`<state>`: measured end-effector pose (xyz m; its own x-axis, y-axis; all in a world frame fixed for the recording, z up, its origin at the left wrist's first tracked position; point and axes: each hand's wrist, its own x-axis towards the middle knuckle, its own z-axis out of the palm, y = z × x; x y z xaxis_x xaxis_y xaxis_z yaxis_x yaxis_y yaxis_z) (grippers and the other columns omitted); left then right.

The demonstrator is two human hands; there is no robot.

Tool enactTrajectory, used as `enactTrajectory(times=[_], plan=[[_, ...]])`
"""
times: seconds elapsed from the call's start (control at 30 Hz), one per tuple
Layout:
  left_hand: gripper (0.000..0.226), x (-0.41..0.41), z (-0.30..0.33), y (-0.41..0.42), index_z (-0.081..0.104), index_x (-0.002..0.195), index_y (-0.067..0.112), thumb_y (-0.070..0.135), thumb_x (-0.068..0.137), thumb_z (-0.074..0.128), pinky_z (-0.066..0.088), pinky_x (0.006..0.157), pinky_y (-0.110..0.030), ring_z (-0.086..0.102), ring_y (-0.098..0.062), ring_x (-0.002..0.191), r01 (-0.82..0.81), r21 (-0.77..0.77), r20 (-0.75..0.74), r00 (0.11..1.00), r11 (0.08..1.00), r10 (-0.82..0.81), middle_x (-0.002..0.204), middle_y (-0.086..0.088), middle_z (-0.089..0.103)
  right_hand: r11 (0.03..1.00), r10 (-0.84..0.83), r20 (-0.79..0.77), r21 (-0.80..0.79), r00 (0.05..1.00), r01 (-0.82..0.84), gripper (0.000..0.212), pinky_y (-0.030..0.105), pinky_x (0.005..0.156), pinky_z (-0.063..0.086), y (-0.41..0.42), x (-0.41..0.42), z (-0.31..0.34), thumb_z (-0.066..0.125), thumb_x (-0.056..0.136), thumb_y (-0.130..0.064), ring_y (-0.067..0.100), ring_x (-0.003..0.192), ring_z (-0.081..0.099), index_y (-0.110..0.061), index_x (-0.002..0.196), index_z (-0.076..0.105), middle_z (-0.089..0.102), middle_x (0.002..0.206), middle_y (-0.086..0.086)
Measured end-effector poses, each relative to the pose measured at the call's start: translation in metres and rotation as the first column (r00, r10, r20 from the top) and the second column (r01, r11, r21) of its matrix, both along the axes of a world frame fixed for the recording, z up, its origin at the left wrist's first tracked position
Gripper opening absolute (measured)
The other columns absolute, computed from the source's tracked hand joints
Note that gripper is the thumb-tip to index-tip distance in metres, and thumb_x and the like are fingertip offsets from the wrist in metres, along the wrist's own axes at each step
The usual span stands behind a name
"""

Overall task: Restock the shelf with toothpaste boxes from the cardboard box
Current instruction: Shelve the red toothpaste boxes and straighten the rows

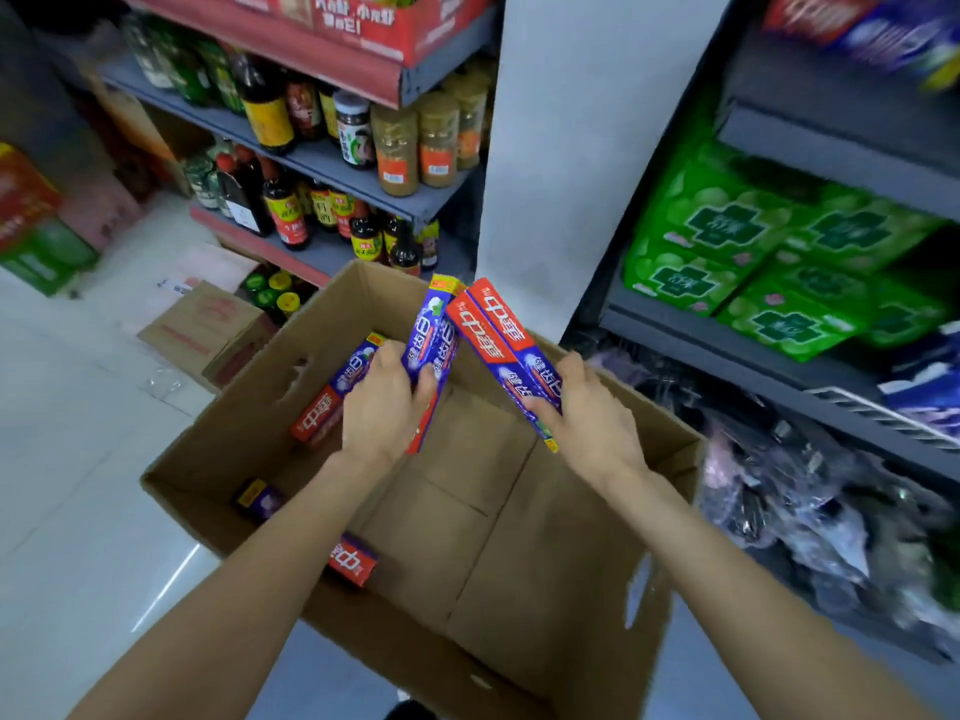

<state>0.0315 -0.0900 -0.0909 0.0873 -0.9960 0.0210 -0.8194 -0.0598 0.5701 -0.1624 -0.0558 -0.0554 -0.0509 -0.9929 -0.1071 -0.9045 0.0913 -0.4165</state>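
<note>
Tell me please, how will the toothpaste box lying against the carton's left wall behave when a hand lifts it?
The toothpaste box looks like thin printed card, so probably stiff yet crushable. Its long flat faces suggest it will not roll. The right hand holds two such boxes, so it is likely light.

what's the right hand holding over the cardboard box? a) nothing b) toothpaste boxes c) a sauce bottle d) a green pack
b: the right hand grips red and blue toothpaste boxes above the open cardboard box, while the left hand holds another one.
</note>
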Motion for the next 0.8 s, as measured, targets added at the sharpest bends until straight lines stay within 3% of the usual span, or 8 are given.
enactTrajectory(times=[0.13, 0.27, 0.33, 0.47, 0.67, 0.8], plan=[[0.033, -0.056, 0.054, 0.022, 0.047, 0.120, 0.011, 0.032, 0.094, 0.048, 0.041, 0.080, -0.040, 0.058, -0.035, 0.104, -0.061, -0.165, -0.079, 0.996, 0.984, 0.048, 0.117, -0.010, 0.060, 0.984, -0.032, 0.196, -0.164, 0.980, 0.065, 0.035, 0.042, 0.077, 0.049, 0.016, -0.060, 0.036, 0.052, 0.093, -0.037, 0.029, 0.103, 0.056, -0.010, 0.109, 0.038, 0.054, 0.119, 0.011], [0.037, -0.124, 0.110, 0.033, 0.049, 0.125, 0.015, 0.036, 0.094, 0.047, 0.043, 0.079, -0.039, 0.059, -0.030, 0.107, -0.047, -0.331, -0.051, 0.998, 0.943, 0.032, 0.118, -0.006, 0.062, 0.932, -0.009, 0.356, -0.337, 0.934, 0.137, 0.022, 0.021, 0.065, 0.034, 0.030, -0.131, 0.082, 0.053, 0.094, -0.027, 0.019, 0.092, 0.051, -0.013, 0.105, 0.040, 0.054, 0.114, 0.006], [0.037, -0.159, 0.137, 0.031, 0.049, 0.125, 0.015, 0.037, 0.095, 0.046, 0.044, 0.079, -0.040, 0.057, -0.029, 0.109, -0.013, -0.376, -0.028, 1.000, 0.926, 0.003, 0.119, -0.006, 0.061, 0.900, -0.028, 0.383, -0.393, 0.923, 0.190, 0.026, 0.019, 0.062, 0.028, 0.036, -0.166, 0.107, 0.053, 0.094, -0.025, 0.016, 0.088, 0.048, -0.006, 0.111, 0.044, 0.053, 0.109, 0.004], [0.040, -0.220, 0.182, 0.014, 0.047, 0.129, 0.013, 0.036, 0.097, 0.041, 0.046, 0.084, -0.046, 0.052, -0.031, 0.112, 0.152, -0.396, 0.130, 0.986, 0.906, -0.108, 0.118, -0.012, 0.057, 0.840, -0.086, 0.404, -0.463, 0.911, 0.284, 0.025, 0.022, 0.062, 0.028, 0.040, -0.230, 0.142, 0.052, 0.095, -0.025, 0.021, 0.092, 0.053, -0.006, 0.110, 0.046, 0.060, 0.114, 0.012], [0.045, -0.285, 0.220, -0.024, 0.034, 0.141, 0.013, 0.033, 0.101, 0.034, 0.036, 0.090, -0.040, 0.041, -0.029, 0.119, 0.333, -0.373, 0.402, 0.899, 0.866, -0.172, 0.133, -0.011, 0.048, 0.771, -0.124, 0.406, -0.534, 0.905, 0.346, 0.031, 0.020, 0.058, 0.032, 0.034, -0.297, 0.174, 0.049, 0.096, -0.027, 0.015, 0.093, 0.049, -0.004, 0.116, 0.043, 0.056, 0.120, 0.012], [0.044, -0.320, 0.230, -0.061, 0.032, 0.143, 0.016, 0.032, 0.102, 0.032, 0.035, 0.095, -0.040, 0.040, -0.028, 0.123, 0.393, -0.348, 0.483, 0.853, 0.851, -0.196, 0.136, -0.008, 0.045, 0.766, -0.155, 0.383, -0.536, 0.911, 0.355, 0.037, 0.029, 0.072, 0.043, 0.012, -0.332, 0.182, 0.050, 0.095, -0.029, 0.021, 0.106, 0.054, -0.004, 0.120, 0.042, 0.054, 0.125, 0.014]])
